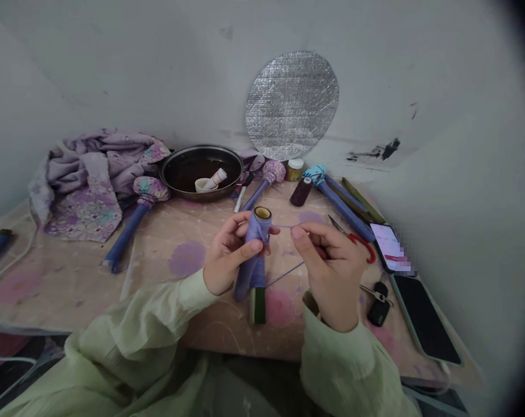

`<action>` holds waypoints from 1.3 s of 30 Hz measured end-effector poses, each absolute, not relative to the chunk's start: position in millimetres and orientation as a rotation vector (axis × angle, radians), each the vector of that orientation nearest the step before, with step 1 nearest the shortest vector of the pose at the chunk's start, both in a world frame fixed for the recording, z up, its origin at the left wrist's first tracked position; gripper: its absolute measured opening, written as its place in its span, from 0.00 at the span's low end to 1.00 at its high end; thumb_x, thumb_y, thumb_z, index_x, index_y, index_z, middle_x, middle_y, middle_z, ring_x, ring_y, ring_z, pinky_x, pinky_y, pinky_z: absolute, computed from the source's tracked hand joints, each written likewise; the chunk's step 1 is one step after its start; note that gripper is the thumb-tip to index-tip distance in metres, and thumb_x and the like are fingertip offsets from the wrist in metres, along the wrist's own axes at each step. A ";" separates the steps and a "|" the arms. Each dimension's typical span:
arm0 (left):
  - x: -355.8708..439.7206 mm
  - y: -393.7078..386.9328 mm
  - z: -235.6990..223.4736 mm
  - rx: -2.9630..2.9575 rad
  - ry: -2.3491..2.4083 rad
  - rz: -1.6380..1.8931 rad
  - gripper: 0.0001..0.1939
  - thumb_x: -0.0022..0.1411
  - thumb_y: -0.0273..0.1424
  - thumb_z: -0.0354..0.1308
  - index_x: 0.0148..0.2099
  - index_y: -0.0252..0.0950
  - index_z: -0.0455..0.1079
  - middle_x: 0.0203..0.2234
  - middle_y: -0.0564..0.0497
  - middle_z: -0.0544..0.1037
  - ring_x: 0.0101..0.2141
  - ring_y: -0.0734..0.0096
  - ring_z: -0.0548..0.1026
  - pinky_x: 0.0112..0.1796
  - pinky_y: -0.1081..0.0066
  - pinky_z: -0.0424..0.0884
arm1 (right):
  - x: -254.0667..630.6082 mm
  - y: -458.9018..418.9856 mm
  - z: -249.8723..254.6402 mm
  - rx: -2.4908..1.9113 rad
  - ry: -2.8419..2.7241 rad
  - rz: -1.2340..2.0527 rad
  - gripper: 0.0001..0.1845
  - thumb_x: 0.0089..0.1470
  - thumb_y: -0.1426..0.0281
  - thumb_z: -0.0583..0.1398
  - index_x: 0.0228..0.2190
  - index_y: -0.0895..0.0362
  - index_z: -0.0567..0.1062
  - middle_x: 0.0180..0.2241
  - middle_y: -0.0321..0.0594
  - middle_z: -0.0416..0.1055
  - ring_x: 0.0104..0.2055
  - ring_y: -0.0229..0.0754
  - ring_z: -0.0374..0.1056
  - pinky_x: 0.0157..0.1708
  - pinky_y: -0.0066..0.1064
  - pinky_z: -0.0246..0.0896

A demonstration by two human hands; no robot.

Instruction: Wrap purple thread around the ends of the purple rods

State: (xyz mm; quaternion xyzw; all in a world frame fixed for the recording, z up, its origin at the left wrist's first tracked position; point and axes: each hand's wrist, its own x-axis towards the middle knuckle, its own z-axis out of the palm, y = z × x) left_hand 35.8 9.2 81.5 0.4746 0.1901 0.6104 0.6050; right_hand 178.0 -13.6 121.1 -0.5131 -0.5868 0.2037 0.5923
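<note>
Well, a white-walled corner, with a foil disc [292, 104] fixed to the wall [115, 69] above the far edge of the table [71, 295]. Along that far edge lie a crumpled floral cloth [84, 197] and a steel pan [201, 147] holding a white cup [204, 185]. Two padded sticks sit mid-table, the nearer one [152, 191] left of the hands. Two phones lie by the right edge, the lower one [423, 318] dark-screened, with a car key [379, 310] just beside it.

Hands work near the table's centre, in pale green sleeves [136, 341]. The left hand [230, 255] holds a purple fabric tube [251, 272] upright, its fingers [240, 223] curled closed around it. A spool [262, 213] shows at the tube's top end. The right hand [332, 272] is pinched nearly shut, its fingers [299, 234] gripping a fine purple thread [284, 275].

Risk: the thread looks thin and easily lost, and could slip if that pinch slackens. It could also catch on the red-handled scissors [361, 244] close by the right hand. The tube looks soft and could slide on the spool if the left hand's grip loosens.
</note>
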 end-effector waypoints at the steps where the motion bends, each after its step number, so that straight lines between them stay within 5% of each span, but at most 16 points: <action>1: 35.4 9.1 82.1 1.097 0.441 1.398 0.16 0.55 0.33 0.62 0.46 0.40 0.66 0.31 0.52 0.78 0.25 0.76 0.73 0.27 0.74 0.70 | 177.5 -12.9 120.3 -1.187 -1.366 0.486 0.06 0.51 0.69 0.61 0.25 0.57 0.76 0.17 0.31 0.62 0.19 0.31 0.55 0.15 0.22 0.51; 14: 35.2 8.5 85.7 1.169 0.472 1.278 0.13 0.61 0.41 0.53 0.41 0.36 0.63 0.24 0.54 0.67 0.23 0.78 0.64 0.23 0.76 0.61 | 172.7 -8.6 115.2 -1.152 -1.351 0.597 0.06 0.51 0.68 0.61 0.25 0.57 0.76 0.17 0.31 0.63 0.19 0.30 0.54 0.15 0.22 0.50; 20: 38.9 12.3 74.8 1.201 0.413 1.332 0.21 0.56 0.28 0.61 0.47 0.45 0.56 0.25 0.59 0.67 0.19 0.84 0.61 0.19 0.81 0.57 | 171.5 -7.5 116.5 -1.112 -1.345 0.631 0.06 0.51 0.68 0.61 0.26 0.57 0.76 0.18 0.30 0.62 0.19 0.29 0.54 0.15 0.21 0.50; 27: 37.4 14.4 68.8 1.203 0.402 1.359 0.15 0.58 0.31 0.58 0.48 0.42 0.61 0.29 0.55 0.72 0.20 0.82 0.66 0.18 0.82 0.61 | 173.8 -12.7 122.1 -1.085 -1.383 0.610 0.05 0.52 0.70 0.61 0.26 0.57 0.76 0.18 0.30 0.63 0.19 0.29 0.54 0.16 0.21 0.49; 39: 29.3 9.4 72.8 1.317 0.666 1.357 0.15 0.59 0.39 0.57 0.46 0.37 0.72 0.33 0.50 0.77 0.33 0.72 0.72 0.35 0.74 0.67 | 173.6 -16.1 126.6 -1.063 -1.432 0.625 0.06 0.52 0.70 0.60 0.25 0.57 0.73 0.17 0.29 0.59 0.19 0.28 0.51 0.17 0.22 0.47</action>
